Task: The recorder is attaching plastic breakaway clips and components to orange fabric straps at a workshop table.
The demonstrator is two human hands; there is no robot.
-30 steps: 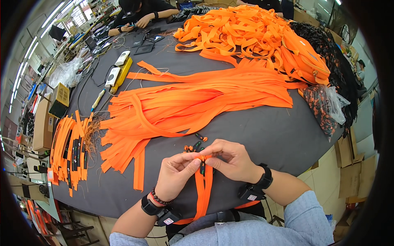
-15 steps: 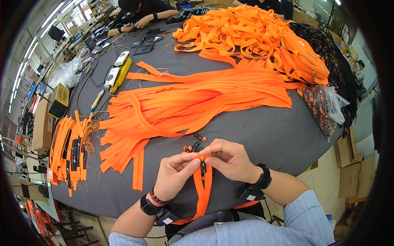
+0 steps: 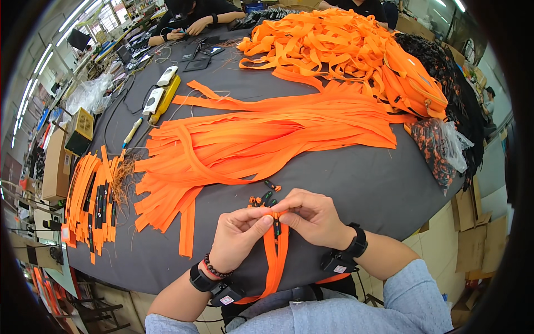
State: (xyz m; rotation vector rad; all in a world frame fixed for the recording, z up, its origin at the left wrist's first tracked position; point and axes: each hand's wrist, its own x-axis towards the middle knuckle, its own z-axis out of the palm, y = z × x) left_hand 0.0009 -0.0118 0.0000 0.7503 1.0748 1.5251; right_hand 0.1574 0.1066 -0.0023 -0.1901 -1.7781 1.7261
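Observation:
My left hand (image 3: 238,236) and my right hand (image 3: 311,219) meet at the near middle of the table, fingertips almost touching. Both pinch the upper end of an orange zipper tape (image 3: 273,273), whose two strands hang down toward my lap. Between the strands, just under the fingertips, dangles a black zipper pull (image 3: 277,227). The slider itself is mostly hidden by my fingers. Just beyond my hands lie several loose black-and-orange zipper pulls (image 3: 267,197).
A thick bundle of orange zipper tapes (image 3: 239,142) spreads across the table (image 3: 345,178). Behind it rises a tangled orange heap (image 3: 322,42). Short orange and black strips (image 3: 92,206) lie at left, a yellow-and-white power strip (image 3: 161,97) beyond. A plastic bag of pulls (image 3: 436,150) sits right. Co-workers sit opposite.

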